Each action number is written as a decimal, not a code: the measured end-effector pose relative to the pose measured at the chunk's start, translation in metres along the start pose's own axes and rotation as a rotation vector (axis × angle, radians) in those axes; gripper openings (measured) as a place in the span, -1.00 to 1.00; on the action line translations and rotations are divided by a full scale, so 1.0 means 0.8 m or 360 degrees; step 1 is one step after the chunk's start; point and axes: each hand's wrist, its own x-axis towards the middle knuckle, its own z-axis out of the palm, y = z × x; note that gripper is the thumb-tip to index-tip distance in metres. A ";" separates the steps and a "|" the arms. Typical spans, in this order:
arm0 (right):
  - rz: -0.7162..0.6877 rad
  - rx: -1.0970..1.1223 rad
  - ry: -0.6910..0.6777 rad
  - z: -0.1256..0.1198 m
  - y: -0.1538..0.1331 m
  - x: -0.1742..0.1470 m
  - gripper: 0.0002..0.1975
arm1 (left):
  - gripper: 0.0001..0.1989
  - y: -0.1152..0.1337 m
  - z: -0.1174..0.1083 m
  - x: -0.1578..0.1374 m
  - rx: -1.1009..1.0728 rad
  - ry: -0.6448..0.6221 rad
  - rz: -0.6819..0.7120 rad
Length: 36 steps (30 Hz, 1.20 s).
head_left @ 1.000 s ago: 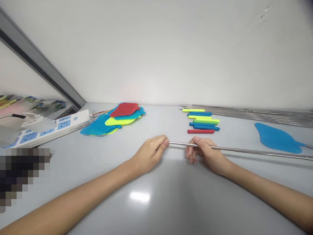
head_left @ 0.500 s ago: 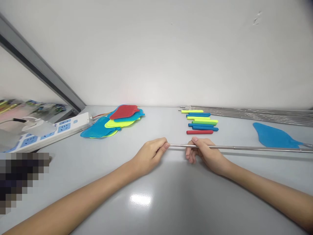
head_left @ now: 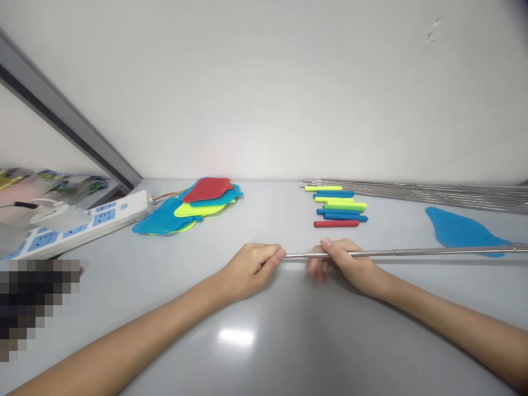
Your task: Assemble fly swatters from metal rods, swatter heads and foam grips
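Observation:
A thin telescopic metal rod (head_left: 454,251) lies level in front of me and runs off to the right, its sections stepping up in thickness that way. Its thin left end is gripped in my left hand (head_left: 253,270), fingers wrapped round it and the tip hidden. My right hand (head_left: 346,261) holds the rod a little further right, thumb along the top and fingers curled beneath. A blue fly swatter head (head_left: 462,226) lies just behind the rod at the right. Beyond my right hand are several coloured handle tubes, among them a red tube (head_left: 336,224).
Several metal rods (head_left: 433,193) lie along the wall at the back right. Stacked swatter heads, with a red one (head_left: 208,189) on top, lie back left. A white power strip (head_left: 134,204) with plugs stands at the left, beside a slanted grey frame bar (head_left: 82,113).
My left hand and the rod's left end have come slightly towards me. My right hand has shifted a little left and nearer, its fingers lower. Both hands still hold the rod.

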 end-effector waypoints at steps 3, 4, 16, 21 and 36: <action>0.0027 -0.0054 -0.0035 0.000 -0.003 -0.001 -0.46 | -0.65 0.000 -0.001 0.000 -0.0032 -0.0033 0.0015; 0.0031 -0.0067 -0.0044 0.000 -0.003 -0.002 -0.47 | -0.65 0.000 -0.001 0.000 -0.0043 -0.0037 0.0017; 0.0074 -0.0121 -0.0072 0.000 -0.006 -0.004 -0.53 | -0.65 0.005 -0.002 0.001 -0.0118 -0.0022 0.0019; 0.0108 -0.0120 -0.0038 0.002 -0.006 -0.003 -0.55 | -0.67 0.002 -0.001 0.003 -0.0139 0.0085 0.0014; 0.0070 0.0096 0.0058 0.003 -0.001 0.000 -0.59 | -0.86 0.007 0.001 0.000 -0.0057 0.0320 0.0092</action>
